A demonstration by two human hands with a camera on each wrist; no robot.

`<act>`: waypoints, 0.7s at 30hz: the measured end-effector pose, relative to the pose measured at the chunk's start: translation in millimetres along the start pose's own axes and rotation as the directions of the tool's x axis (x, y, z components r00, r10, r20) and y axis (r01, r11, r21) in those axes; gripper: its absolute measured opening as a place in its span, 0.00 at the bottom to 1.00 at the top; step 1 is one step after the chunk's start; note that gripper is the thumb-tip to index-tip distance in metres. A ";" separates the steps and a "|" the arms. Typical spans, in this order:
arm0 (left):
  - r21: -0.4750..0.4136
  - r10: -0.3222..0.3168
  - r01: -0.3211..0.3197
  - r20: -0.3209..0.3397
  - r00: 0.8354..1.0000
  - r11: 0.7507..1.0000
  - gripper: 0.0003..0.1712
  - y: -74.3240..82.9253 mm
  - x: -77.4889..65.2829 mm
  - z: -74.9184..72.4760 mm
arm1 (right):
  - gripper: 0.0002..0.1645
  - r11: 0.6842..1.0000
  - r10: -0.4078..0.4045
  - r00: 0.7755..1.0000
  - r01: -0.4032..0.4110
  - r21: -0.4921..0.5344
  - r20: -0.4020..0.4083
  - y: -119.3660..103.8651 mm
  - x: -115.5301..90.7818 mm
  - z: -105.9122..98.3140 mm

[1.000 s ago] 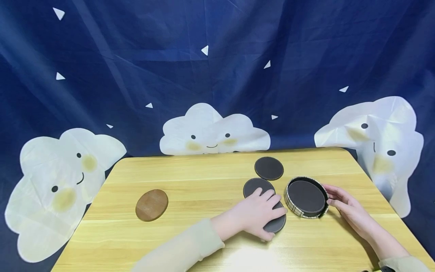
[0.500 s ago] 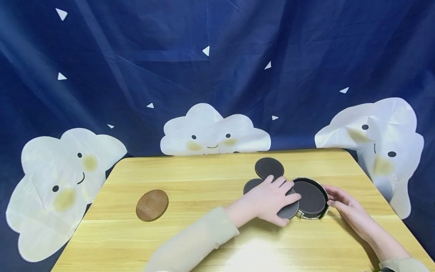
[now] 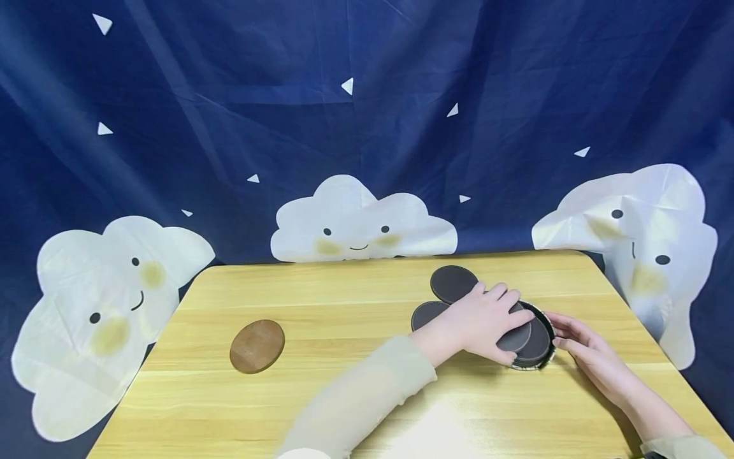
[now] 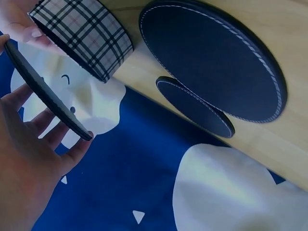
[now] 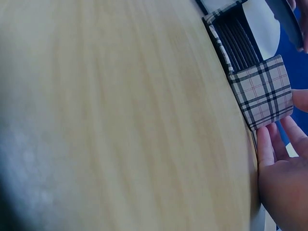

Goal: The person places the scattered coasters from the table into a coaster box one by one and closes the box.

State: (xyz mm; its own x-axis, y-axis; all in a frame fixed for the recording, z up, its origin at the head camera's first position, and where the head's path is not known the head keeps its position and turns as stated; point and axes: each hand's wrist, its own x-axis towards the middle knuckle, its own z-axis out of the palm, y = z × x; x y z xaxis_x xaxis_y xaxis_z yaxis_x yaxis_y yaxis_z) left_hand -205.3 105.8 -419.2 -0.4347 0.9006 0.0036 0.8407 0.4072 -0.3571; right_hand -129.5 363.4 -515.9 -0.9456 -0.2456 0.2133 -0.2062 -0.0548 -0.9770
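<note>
My left hand (image 3: 480, 324) grips a round black coaster (image 4: 45, 94) by its edge, with the fingers spread along the rim. The coaster is tilted in the left wrist view and hangs above the plaid coaster holder (image 4: 89, 36). My right hand (image 3: 596, 357) holds that holder from its right side, fingertips and thumb against the outer wall. Through the slot in the holder's wall, the right wrist view shows several stacked coasters (image 5: 237, 41). Two more black coasters lie behind my left hand: a far one (image 3: 453, 282) and a nearer one (image 3: 426, 315), partly covered by my hand.
A brown round disc (image 3: 257, 346) lies at the left of the wooden table (image 3: 355, 306). Behind the table hangs a blue curtain (image 3: 309, 121) with white clouds and triangles.
My left hand has lifted the nearest black coaster from the table and carried it right, over the plaid holder. My right hand and the holder have stayed in place.
</note>
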 end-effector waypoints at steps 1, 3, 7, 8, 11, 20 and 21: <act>-0.001 -0.005 0.005 0.012 1.000 1.000 0.47 1.0 3.7 0.1 | 0.35 1.000 -0.006 1.000 0.006 -0.002 0.003 0.2 0.0 0.1; -0.003 -0.013 0.013 0.040 0.999 1.000 0.47 3.3 10.9 0.5 | 0.36 1.000 -0.016 1.000 0.016 -0.005 0.006 0.4 0.1 0.3; -0.014 -0.026 0.027 0.093 0.995 1.000 0.47 9.6 23.0 2.8 | 0.37 1.000 -0.017 1.000 0.017 -0.014 0.009 0.2 0.0 0.5; -0.016 -0.028 0.030 0.099 0.995 0.999 0.48 11.3 25.5 3.5 | 0.37 1.000 -0.014 1.000 0.014 -0.015 0.008 0.0 0.0 0.4; -0.018 -0.033 0.035 0.095 0.995 0.999 0.47 16.6 31.4 5.4 | 0.36 1.000 -0.001 1.000 0.001 -0.017 0.002 -0.7 -0.1 0.2; -0.023 -0.024 0.027 0.111 0.994 0.999 0.44 29.5 42.0 8.3 | 0.37 1.000 0.007 1.000 -0.007 -0.015 -0.002 -0.5 -1.3 -1.1; -0.021 -0.027 0.030 0.114 0.993 0.999 0.44 30.0 42.7 9.1 | 0.37 1.000 0.007 1.000 -0.007 -0.014 0.000 -0.3 -1.5 -1.2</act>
State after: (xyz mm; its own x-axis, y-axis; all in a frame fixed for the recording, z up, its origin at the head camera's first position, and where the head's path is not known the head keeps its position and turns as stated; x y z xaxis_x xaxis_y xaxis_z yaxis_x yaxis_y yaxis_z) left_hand -201.6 155.2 -438.2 -0.4913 0.8660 -0.0932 0.8339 0.4368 -0.3374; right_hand -128.3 364.9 -516.0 -0.9471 -0.2456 0.2067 -0.2033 -0.0393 -0.9783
